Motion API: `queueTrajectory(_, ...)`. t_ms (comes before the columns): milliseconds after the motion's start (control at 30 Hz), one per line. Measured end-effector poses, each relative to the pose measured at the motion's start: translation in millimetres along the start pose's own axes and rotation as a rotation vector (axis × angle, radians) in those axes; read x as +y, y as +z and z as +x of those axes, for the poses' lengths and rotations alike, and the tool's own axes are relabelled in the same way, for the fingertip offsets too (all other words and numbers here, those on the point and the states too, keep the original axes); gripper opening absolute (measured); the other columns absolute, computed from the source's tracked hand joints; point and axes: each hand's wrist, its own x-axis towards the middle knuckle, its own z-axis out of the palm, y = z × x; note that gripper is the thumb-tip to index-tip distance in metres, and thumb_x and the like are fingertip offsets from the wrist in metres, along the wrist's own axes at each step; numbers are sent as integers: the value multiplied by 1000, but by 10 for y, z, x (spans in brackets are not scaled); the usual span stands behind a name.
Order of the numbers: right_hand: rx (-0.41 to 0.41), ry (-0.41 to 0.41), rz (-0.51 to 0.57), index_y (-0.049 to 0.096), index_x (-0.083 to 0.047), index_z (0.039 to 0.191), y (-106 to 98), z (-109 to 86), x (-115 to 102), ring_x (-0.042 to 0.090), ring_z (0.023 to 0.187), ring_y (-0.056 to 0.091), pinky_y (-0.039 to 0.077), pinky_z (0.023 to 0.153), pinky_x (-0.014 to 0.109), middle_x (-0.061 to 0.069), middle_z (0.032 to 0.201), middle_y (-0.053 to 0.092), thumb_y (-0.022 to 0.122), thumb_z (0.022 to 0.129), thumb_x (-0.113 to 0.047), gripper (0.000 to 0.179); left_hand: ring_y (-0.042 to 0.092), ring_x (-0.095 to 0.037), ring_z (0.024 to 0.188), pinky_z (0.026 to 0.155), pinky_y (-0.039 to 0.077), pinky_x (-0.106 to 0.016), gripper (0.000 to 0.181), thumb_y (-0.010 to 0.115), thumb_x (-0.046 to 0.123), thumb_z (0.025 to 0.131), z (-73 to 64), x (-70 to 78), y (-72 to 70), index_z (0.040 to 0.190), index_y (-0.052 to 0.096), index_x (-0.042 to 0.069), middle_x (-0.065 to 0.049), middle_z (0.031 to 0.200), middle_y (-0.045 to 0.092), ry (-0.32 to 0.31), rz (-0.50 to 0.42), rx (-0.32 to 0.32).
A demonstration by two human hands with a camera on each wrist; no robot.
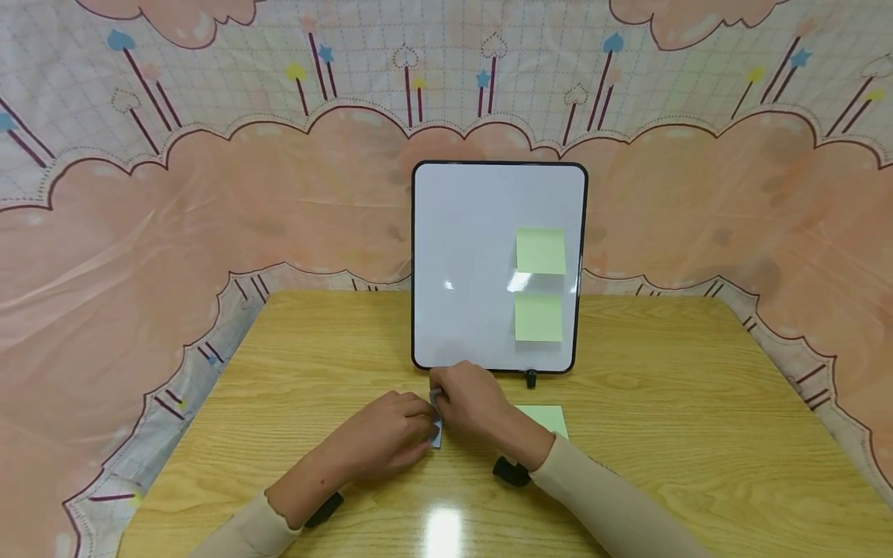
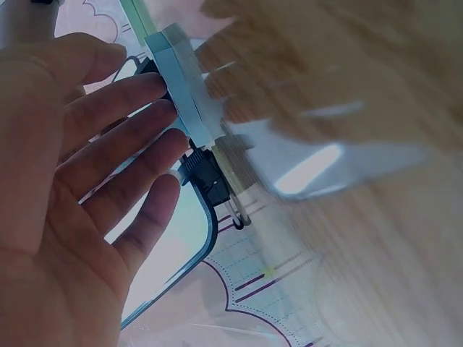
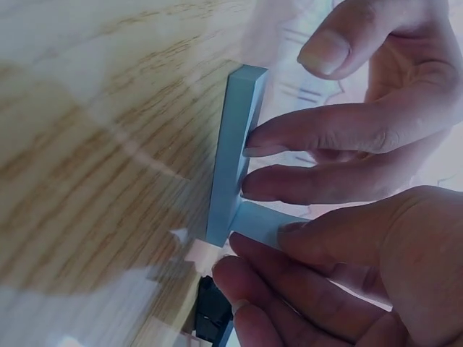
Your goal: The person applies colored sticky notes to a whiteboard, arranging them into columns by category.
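A blue sticky-note pad [image 1: 436, 436] lies on the table between the two hands, partly hidden by them in the head view. My right hand [image 1: 474, 399], on the side nearer the whiteboard, pinches a blue sheet [image 3: 259, 223] between thumb and fingers; it bends up from one end of the pad. My left hand [image 1: 391, 434] is on the near left side. Its fingertips [image 3: 264, 141] rest against the pad's face in the right wrist view, the thumb held apart. The left wrist view shows these fingers extended and spread.
A black-framed whiteboard [image 1: 467, 232] stands upright behind the hands. Two green notes, an upper note [image 1: 540, 251] and a lower note [image 1: 538, 319], stick to its right half. A green note pad [image 1: 549, 417] lies under the right forearm. A black clip [image 1: 531, 379] is at the board's bottom edge.
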Motion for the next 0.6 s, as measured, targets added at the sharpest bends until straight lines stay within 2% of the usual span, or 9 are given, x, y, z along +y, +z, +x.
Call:
queueTrajectory(267,-6,4,24,72,-12,89,-17,15,6,6,60,58,46,52,20,-1,76,71,67,98,-3,13,67,-13,114,101,55,-36,17,70,23,104,7,21,-27,116,78,16,3,120,70,-48,-106,-38)
queueTrajectory(600,3,-1,15,70,-11,97,-21,26,6,6,58,56,45,51,19,-2,74,69,65,104,-8,9,63,-14,119,105,52,-32,19,69,23,104,1,18,-35,119,75,15,1,127,67,-85,-135,-85)
